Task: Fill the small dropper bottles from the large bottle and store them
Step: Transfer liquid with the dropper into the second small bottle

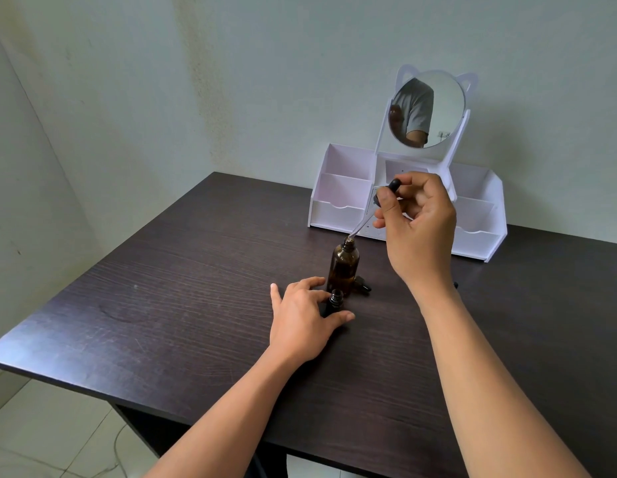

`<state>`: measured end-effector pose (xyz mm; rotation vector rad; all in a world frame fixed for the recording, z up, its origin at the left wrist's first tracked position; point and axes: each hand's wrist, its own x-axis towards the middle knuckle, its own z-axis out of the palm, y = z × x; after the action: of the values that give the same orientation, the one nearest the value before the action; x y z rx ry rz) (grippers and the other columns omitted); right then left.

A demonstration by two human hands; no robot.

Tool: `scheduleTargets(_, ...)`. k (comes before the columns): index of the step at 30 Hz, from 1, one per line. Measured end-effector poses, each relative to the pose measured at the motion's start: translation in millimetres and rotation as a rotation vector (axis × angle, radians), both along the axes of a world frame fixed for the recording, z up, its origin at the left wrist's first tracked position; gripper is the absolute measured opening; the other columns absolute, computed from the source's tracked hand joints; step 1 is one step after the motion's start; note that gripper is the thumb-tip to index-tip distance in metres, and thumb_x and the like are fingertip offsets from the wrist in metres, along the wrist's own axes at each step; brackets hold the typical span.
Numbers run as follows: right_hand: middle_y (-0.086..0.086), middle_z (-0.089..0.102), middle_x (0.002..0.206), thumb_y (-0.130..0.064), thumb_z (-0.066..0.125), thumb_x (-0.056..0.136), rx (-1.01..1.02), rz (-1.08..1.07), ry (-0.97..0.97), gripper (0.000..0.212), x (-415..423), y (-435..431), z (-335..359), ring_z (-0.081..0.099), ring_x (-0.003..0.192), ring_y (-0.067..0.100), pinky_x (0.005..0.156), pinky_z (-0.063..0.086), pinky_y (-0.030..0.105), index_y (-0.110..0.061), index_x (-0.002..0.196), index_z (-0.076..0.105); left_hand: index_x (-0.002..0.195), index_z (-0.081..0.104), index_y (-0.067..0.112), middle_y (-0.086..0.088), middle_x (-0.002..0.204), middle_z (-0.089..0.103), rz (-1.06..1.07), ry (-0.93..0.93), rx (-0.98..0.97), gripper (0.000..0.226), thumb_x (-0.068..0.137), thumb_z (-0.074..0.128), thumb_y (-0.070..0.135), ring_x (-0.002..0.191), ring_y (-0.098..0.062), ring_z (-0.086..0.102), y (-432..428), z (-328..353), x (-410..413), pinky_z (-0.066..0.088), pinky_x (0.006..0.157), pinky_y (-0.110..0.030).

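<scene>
- The right hand is raised above the dark wood-grain counter. Its thumb and forefinger pinch the black rubber bulb of a clear glass pipette dropper, and the other fingers are loosely curled behind.
- The dropper slants down and to the left from that hand. Its glass tip is at the open mouth of the large amber glass bottle.
- The large amber glass bottle stands upright on the counter, below and left of the right hand and just beyond the left hand.
- The left hand rests palm down on the counter. Its thumb and a curled finger grip the small dark dropper bottle, and the remaining fingers are spread out flat.
- The small dark dropper bottle stands upright and uncapped, with its threaded neck showing. It sits between the left thumb and fingers, just in front of the large bottle.
- A small black cap-like piece lies on the counter to the right of the left hand, beside the base of the large bottle. I cannot tell exactly what it is.
- Beyond the right hand, at the back of the counter, stands a white compartmented organiser. It carries a round mirror with cat ears.
- The mirror reflects a person's grey sleeve and arm.
</scene>
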<state>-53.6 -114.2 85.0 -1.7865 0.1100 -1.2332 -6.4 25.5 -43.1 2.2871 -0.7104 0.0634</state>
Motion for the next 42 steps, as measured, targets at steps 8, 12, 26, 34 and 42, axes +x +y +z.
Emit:
scheduleTargets(8, -0.011, 0.059, 0.084, -0.014, 0.068, 0.093, -0.054, -0.009, 0.021, 0.015, 6.7, -3.5, 0.2, 0.068, 0.069, 0.024, 0.061, 0.06, 0.033, -0.012, 0.105, 0.058, 0.118, 0.071, 0.033, 0.016, 0.145, 0.046, -0.002, -0.001, 0.023, 0.051, 0.078, 0.067, 0.064, 0.137, -0.006, 0.033, 0.5, 0.7, 0.8, -0.006, 0.12, -0.055)
scheduleTargets(12, -0.006, 0.065, 0.087, -0.021, 0.068, 0.092, -0.08, -0.007, 0.123, 0.014, 11.6, -8.4, -3.9, 0.07, 0.072, 0.023, 0.066, 0.06, 0.044, -0.02, 0.102, 0.058, 0.118, 0.071, 0.031, 0.015, 0.146, 0.046, 0.0, -0.005, 0.027, 0.052, 0.078, 0.067, 0.064, 0.137, -0.006, 0.034, 0.2, 1.7, 0.3, -0.005, 0.12, -0.055)
scheduleTargets(26, -0.007, 0.066, 0.09, -0.02, 0.068, 0.092, -0.287, -0.026, 0.546, 0.003, 21.4, -8.7, -25.0, 0.061, 0.085, 0.007, 0.07, 0.04, 0.009, -0.021, 0.09, 0.069, 0.117, 0.071, 0.033, 0.015, 0.147, 0.045, -0.01, -0.001, 0.043, 0.05, 0.079, 0.065, 0.065, 0.139, -0.007, 0.032, 0.6, 1.1, 1.3, -0.005, 0.12, -0.057)
scheduleTargets(34, -0.008, 0.067, 0.088, -0.023, 0.07, 0.091, -0.271, -0.038, 0.55, 0.004, 21.5, -7.1, -23.8, 0.06, 0.08, 0.001, 0.066, 0.038, 0.007, -0.021, 0.088, 0.068, 0.118, 0.07, 0.033, 0.016, 0.147, 0.045, -0.011, 0.009, 0.046, 0.051, 0.079, 0.065, 0.065, 0.139, -0.007, 0.032, 0.2, 2.1, 1.3, -0.005, 0.12, -0.057)
scheduleTargets(42, -0.009, 0.067, 0.082, -0.02, 0.069, 0.091, -0.242, -0.044, 0.563, 0.007, 22.4, -7.2, -23.1, 0.063, 0.079, 0.005, 0.063, 0.039, 0.008, -0.022, 0.083, 0.068, 0.118, 0.07, 0.033, 0.016, 0.147, 0.044, -0.017, 0.011, 0.046, 0.05, 0.079, 0.065, 0.065, 0.139, -0.007, 0.031, 0.3, 1.5, 1.9, -0.005, 0.12, -0.057)
